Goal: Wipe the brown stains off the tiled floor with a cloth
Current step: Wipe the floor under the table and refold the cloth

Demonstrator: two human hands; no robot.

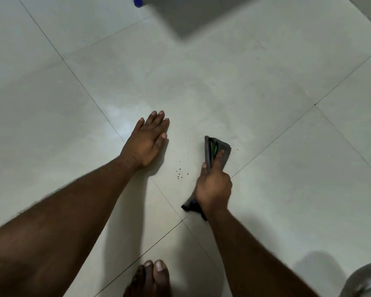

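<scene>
My right hand (213,187) grips a folded grey cloth (223,150) with green and black marks, its far end pressed onto the pale tiled floor (234,86). A tail of the cloth hangs out behind my wrist. Small dark brown specks (181,174) lie scattered on the tile just left of the cloth, between my two hands. My left hand (147,141) rests flat on the floor with its fingers straight, left of the specks.
My bare foot (151,279) stands at the bottom centre. A blue object (138,1) shows at the top edge beside a dark shadow. Grey fabric (366,279) fills the bottom right corner. Dark grout lines cross the floor diagonally.
</scene>
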